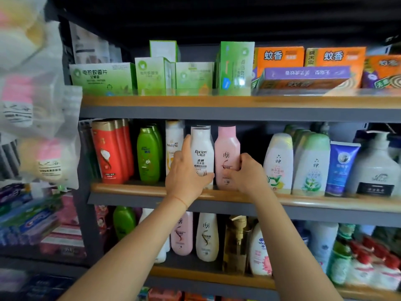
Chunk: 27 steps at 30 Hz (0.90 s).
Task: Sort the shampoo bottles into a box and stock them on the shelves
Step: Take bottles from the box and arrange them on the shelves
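Three shelves show in a dark-framed store rack, each with a wood-coloured front lip. On the top shelf stand green cartons at the left and orange mosquito-coil boxes at the right, with a purple-topped box lying in front of them.

On the middle shelf, red bottles, green bottles and a Pantene bottle stand upright in rows to the left. The left hand grips a white shampoo bottle from its left side, thumb curled across the lower front. The right hand grips a pink shampoo bottle just beside it, fingers wrapped on its right edge (both bottles upright, bases at the shelf's front lip). Pale green-topped bottles, a blue tube and a large pump bottle stand further right.

The lower shelf holds more pink and white bottles and a gold pump bottle. Bagged goods hang blurred at the left.
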Tool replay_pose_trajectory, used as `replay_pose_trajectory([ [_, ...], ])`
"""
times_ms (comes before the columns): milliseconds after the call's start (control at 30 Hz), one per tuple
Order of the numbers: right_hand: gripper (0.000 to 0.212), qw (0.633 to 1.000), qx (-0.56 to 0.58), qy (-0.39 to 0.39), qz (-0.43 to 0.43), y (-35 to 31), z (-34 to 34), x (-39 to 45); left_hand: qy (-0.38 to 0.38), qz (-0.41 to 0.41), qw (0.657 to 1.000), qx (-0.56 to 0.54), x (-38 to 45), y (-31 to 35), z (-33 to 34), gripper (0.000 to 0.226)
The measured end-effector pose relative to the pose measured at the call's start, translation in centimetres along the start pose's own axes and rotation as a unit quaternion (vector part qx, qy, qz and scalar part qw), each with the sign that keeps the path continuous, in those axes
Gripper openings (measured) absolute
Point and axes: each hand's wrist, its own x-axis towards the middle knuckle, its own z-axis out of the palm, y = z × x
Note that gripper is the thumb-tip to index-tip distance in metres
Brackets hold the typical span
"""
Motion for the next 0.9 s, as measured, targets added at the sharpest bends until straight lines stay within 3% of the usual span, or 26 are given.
replay_pose_trajectory([
  [267, 0.033, 0.998, -0.014, -0.052, 0.045, -0.8, -0.3, 1.1, 0.006, -0.004, 1.000, -0.009, -0.7, 0.4, 0.3, 0.114],
  [567, 0.076, 0.998, -0.002, 0.050, 0.030, -1.5, 2.2, -0.1, 0.018, -0.024, 1.000, 0.002, -0.8, 0.3, 1.2, 0.113],
  [700, 0.078, 0.994, -0.041, 0.089, 0.040, -1.5, 3.1, -0.1, 0.019, -0.020, 1.000, -0.004, -0.7, 0.0, 1.1, 0.112],
  [900, 0.064, 0.989, -0.093, 0.104, 0.056, -1.3, 3.6, 0.5, 0.020, -0.020, 1.000, -0.004, -0.8, -0.2, 1.1, 0.112],
])
